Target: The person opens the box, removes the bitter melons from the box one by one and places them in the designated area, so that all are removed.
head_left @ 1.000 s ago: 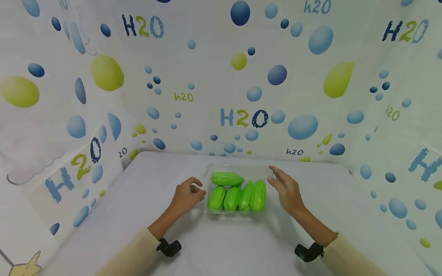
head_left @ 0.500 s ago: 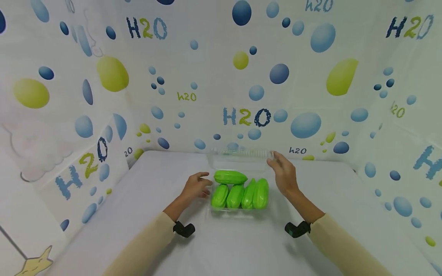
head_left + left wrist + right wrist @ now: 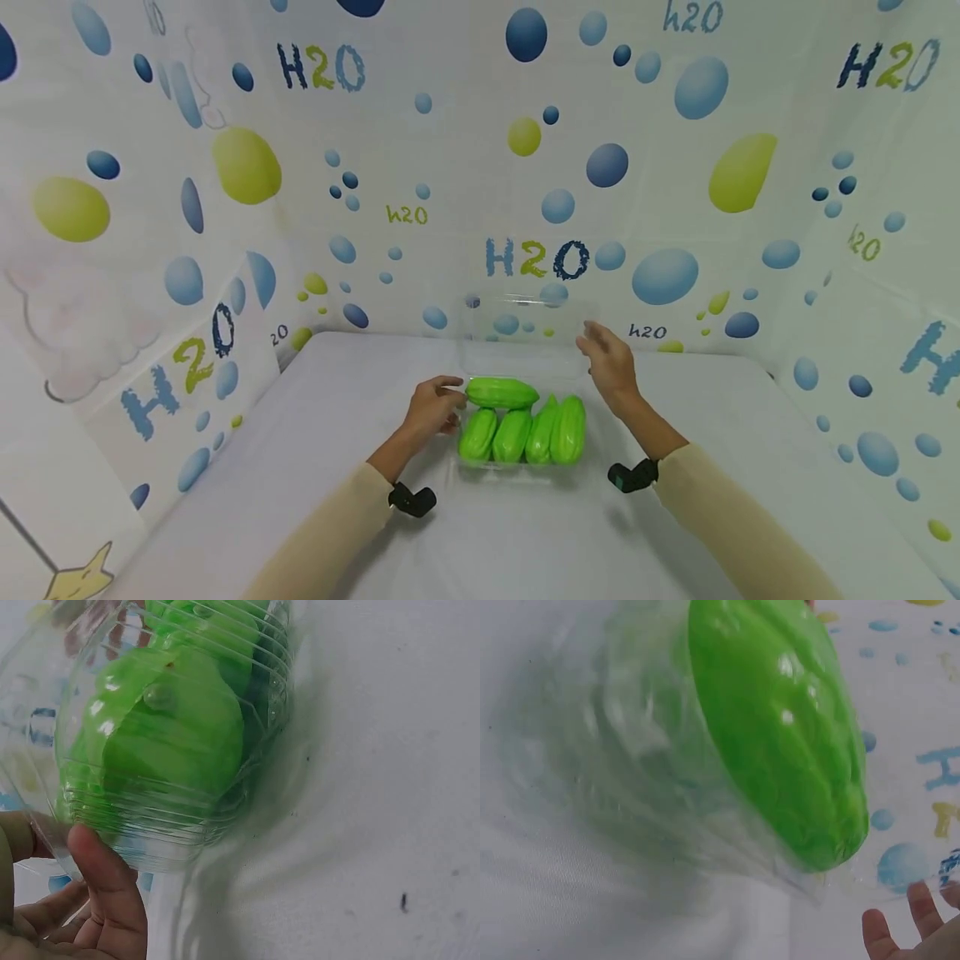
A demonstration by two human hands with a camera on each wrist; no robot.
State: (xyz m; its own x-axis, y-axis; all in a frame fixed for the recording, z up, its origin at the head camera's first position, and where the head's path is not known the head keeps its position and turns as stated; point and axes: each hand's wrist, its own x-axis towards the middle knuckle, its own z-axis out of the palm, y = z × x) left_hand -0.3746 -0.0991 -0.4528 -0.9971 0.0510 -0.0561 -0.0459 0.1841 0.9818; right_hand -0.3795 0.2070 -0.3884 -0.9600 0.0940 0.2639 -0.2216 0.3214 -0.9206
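Note:
A clear plastic clamshell container stands on the table, its lid swung up at the back. Inside lie several bright green, ridged, glossy vegetables: one green vegetable crosswise at the back left, the others lengthwise in front, such as the rightmost green vegetable. My left hand is at the container's left side; in the left wrist view its thumb and index finger pinch the clear rim. By the lid's right edge is my right hand, fingertips spread and relaxed right at the clear plastic.
The white tabletop extends around the container. Behind it rises a white backdrop printed with blue and green drops and H2O lettering, and it continues along both sides. Black wrist cameras sit on both wrists.
The lid has swung from low over the back to upright behind the container. My right hand has moved up and back with it, its fingers now looser. My left hand has shifted slightly forward.

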